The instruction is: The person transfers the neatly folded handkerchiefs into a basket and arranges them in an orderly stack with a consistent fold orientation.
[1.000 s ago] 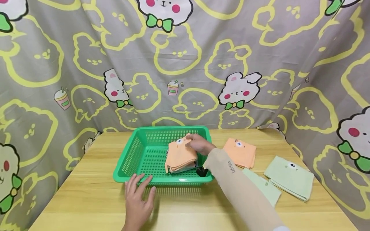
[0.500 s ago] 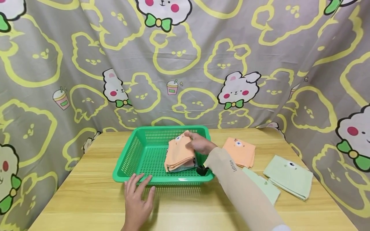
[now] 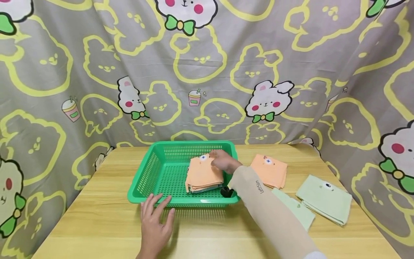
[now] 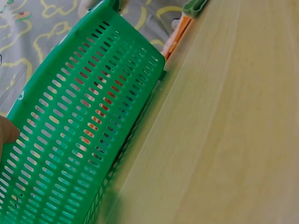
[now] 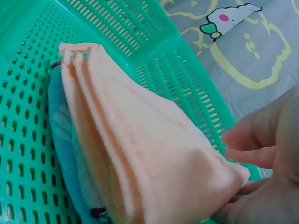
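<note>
Inside the green basket (image 3: 187,201), toward its right end, the folded orange cloth (image 3: 203,173) lies over a blue cloth (image 5: 63,121). My right hand (image 3: 224,162) bends around its corner; whether it pinches, I cannot tell. My left hand (image 3: 155,223) spreads at the basket's front rim. This looks like the laying-down step; the next move seems to call for freeing my fingers gently.

I can make out one small dark word (image 3: 260,186) on the person's long beige fabric right sleeve (image 3: 275,212): it starts "Lets", its ending unclear.
</note>
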Available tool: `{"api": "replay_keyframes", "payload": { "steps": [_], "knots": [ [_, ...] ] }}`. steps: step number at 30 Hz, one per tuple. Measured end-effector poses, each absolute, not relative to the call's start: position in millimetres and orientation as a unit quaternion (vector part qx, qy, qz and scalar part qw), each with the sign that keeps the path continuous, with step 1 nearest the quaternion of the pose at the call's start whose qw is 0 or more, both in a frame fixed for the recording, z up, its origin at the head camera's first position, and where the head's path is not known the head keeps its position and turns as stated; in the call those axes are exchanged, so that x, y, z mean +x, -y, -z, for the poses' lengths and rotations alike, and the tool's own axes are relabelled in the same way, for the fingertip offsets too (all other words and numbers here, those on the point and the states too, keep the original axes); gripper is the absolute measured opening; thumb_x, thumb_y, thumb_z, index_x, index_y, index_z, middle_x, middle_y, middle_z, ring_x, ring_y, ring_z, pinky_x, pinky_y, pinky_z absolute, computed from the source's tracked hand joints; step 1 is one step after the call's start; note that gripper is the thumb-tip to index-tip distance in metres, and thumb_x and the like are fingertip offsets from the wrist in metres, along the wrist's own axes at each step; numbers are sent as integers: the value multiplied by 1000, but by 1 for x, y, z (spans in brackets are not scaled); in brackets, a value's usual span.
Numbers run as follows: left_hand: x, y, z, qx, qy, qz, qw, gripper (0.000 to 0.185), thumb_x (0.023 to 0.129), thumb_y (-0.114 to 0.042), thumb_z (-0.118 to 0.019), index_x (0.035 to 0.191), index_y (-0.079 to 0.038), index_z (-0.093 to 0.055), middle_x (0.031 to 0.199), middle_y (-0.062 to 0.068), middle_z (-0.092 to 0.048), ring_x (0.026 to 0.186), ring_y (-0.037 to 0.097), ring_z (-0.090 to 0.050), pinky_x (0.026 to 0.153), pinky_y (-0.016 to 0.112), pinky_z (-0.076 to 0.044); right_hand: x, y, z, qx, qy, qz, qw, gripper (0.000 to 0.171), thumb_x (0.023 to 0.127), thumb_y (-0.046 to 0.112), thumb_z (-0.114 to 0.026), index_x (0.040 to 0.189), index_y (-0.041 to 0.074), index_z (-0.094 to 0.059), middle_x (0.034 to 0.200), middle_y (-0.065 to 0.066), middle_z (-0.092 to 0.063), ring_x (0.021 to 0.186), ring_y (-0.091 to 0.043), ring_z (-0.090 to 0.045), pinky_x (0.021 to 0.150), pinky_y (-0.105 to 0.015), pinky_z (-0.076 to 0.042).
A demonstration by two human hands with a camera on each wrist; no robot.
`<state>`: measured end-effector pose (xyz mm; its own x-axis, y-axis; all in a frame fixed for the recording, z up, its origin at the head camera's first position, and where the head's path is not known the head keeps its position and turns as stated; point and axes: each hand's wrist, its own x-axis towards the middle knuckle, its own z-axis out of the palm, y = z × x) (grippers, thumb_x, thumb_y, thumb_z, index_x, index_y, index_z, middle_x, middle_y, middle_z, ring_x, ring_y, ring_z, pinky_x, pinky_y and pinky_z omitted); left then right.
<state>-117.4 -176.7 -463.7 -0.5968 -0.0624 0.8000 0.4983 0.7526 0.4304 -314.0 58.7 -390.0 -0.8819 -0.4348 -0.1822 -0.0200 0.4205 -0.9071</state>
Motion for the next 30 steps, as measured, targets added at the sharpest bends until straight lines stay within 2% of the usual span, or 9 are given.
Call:
{"api": "replay_keyframes", "payload": {
  "steps": [4,9,11,14,16,18,21,25,30],
  "knots": [
    [-117,176,464,-132,831,329,429,40,72,-4,-74,112,-7,-70,122,18,-59,126,45,-40,105,73,-10,-314,-58,389,-110,-806,562,149,53,93,-2,-53,144,4,-40,146,-19,-37,118,-34,-48,85,-43,-45],
    [-117,176,462,-128,834,328,425,39,72,-3,-74,111,-6,-70,121,20,-59,125,48,-40,104,75,-10,-314,-57,388,-101,-780,611,92,44,94,1,-54,138,2,-45,142,-20,-39,131,-36,-39,98,-51,-43],
    [-116,176,462,-126,836,328,422,38,72,-3,-75,110,-5,-70,121,20,-59,124,48,-40,104,75,-10,-313,-57,388,-120,-765,623,108,41,94,0,-55,134,-2,-46,141,-22,-41,131,-37,-40,100,-50,-42],
    [-115,176,462,-124,838,327,418,38,72,-3,-76,110,-4,-70,121,20,-59,124,49,-39,104,75,-10,-310,-58,389,-166,-773,586,178,37,95,2,-56,130,-4,-47,132,-22,-49,121,-35,-49,98,-47,-45],
    [-115,175,462,-123,840,327,416,37,73,-3,-76,110,-3,-70,121,20,-59,124,49,-40,103,76,-10,-308,-59,391,-192,-788,540,224,35,95,5,-57,129,-2,-50,129,-18,-52,119,-32,-51,97,-44,-47],
    [-114,175,463,-123,841,326,414,37,74,-4,-76,110,-3,-70,121,19,-59,124,49,-40,103,76,-10,-308,-59,393,-210,-800,507,244,35,95,8,-58,129,-1,-51,129,-14,-53,119,-28,-51,95,-43,-47],
    [-113,176,463,-122,843,325,412,37,74,-5,-76,110,-4,-70,121,19,-59,124,48,-40,103,76,-10,-306,-58,394,-204,-793,521,241,35,95,6,-58,128,-2,-52,128,-17,-53,116,-27,-53,95,-43,-48],
    [-113,176,462,-121,844,326,407,38,74,-3,-77,111,-5,-70,122,18,-58,125,48,-39,104,75,-10,-307,-56,393,-173,-760,585,224,36,94,2,-57,128,-7,-49,125,-24,-52,111,-34,-56,93,-45,-50],
    [-114,176,461,-122,843,330,408,40,72,0,-77,111,-4,-70,121,20,-59,125,49,-39,104,75,-9,-309,-56,389,-149,-743,620,205,31,96,4,-57,125,-4,-50,122,-25,-55,106,-34,-61,91,-45,-51]
  ]
}}
